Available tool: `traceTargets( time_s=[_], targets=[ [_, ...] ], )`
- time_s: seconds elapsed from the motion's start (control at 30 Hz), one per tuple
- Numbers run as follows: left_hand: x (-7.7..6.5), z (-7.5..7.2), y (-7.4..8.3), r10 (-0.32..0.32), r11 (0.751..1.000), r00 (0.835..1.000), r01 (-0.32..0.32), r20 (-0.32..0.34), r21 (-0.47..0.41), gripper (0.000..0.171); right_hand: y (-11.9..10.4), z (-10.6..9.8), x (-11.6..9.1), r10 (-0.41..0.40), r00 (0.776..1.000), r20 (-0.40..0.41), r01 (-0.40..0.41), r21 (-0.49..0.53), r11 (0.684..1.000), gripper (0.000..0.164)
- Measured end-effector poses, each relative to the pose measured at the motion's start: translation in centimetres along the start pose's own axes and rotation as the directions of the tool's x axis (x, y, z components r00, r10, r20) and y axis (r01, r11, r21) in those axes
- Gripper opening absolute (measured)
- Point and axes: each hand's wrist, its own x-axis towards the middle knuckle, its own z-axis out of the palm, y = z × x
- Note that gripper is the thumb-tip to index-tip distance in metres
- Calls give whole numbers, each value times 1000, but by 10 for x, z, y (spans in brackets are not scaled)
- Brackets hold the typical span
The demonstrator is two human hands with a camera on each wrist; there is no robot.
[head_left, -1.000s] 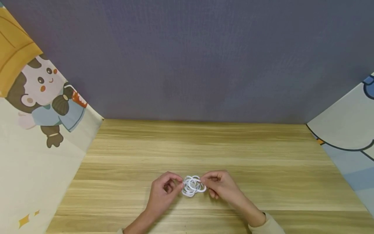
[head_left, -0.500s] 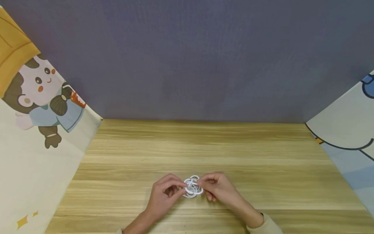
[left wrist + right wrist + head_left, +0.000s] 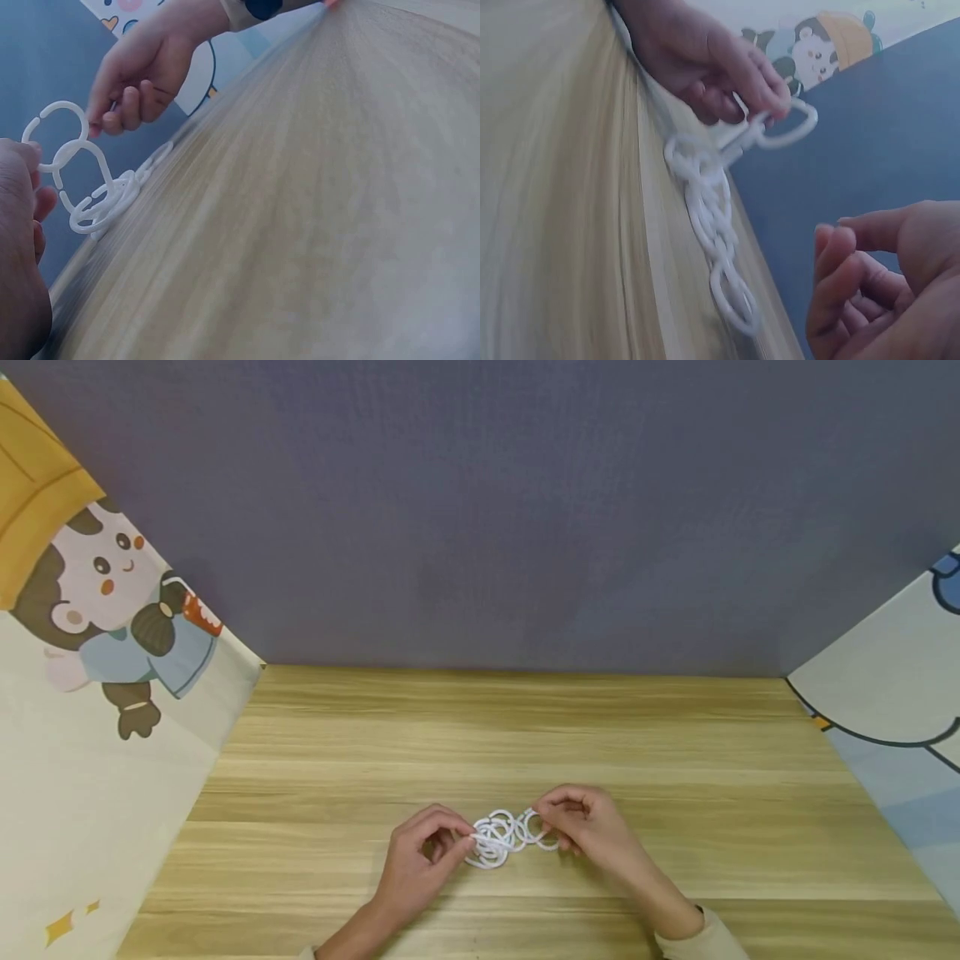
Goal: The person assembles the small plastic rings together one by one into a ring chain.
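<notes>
White plastic C-shaped rings [image 3: 697,169], linked into a chain, lie bunched on the wooden table [image 3: 480,743] in the head view. My left hand [image 3: 420,856] pinches one ring [image 3: 810,124] between thumb and forefinger, raised off the table. From that ring, others hang down to the pile. My right hand [image 3: 592,827] hovers over the chain's right end. Its fingers are bent, thumb and forefinger tips close together, and in the right wrist view no ring shows between them. The end ring [image 3: 735,304] lies on the table below.
A dark grey-blue panel [image 3: 495,518] stands at the table's back edge. Walls with cartoon prints, such as the figure [image 3: 105,602] on the left, border both sides. Wood surface stretches behind and beside the hands.
My right hand has moved to the right, away from the bunch. Several rings now stretch out to the right of the pile. My left hand stays nearly in place.
</notes>
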Motion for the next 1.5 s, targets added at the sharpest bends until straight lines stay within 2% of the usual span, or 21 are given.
traceTargets(
  time_s=[0.2, 0.3, 0.43, 0.57, 0.7, 0.77, 0.83, 1.0, 1.1, 1.17, 1.3, 1.5],
  targets=[
    [0, -1, 2, -15, 1000, 1000, 15, -12, 0, 23, 11, -10, -1, 8, 987, -161, -37, -181, 983, 15],
    [0, -1, 2, -16, 1000, 1000, 16, -20, 6, 22, 18, -11, -1, -24, 980, -197, -42, -322, 946, 13],
    [0, -1, 2, -29, 1000, 999, 29, -30, 9, 22, 25, -11, -4, -60, 975, -213, -51, -482, 875, 19],
    [0, 1, 2, -45, 999, 998, 46, -40, 10, 21, 28, -10, -7, -85, 969, -231, -61, -560, 826, 24],
    [0, 1, 3, -84, 996, 995, 84, -49, 6, 20, 29, -9, -8, -91, 966, -242, -71, -587, 806, 23],
    [0, 1, 3, -108, 994, 993, 108, -55, 3, 19, 29, -9, -8, -80, 967, -243, -79, -582, 809, 22],
    [0, 1, 4, -132, 991, 989, 132, -62, 1, 18, 29, -9, -9, -64, 968, -242, -83, -551, 830, 20],
    [2, 0, 5, -223, 975, 971, 221, -83, -31, 16, 30, -17, -12, -13, 980, -200, -62, -365, 929, 10],
    [3, -2, 7, -291, 957, 952, 287, -100, -48, 13, 32, -25, -13, -5, 989, -150, -36, -268, 963, 9],
    [4, -3, 9, -315, 949, 943, 312, -106, -47, 13, 32, -29, -14, -19, 992, -123, -13, -251, 968, 10],
    [8, -4, 13, -328, 945, 939, 325, -101, -43, 12, 29, -36, -17, -49, 994, -102, 20, -264, 964, 10],
    [16, -10, 24, -296, 955, 950, 296, -99, -22, 10, 18, -45, -21, -79, 986, -144, 32, -303, 952, 11]
  ],
)
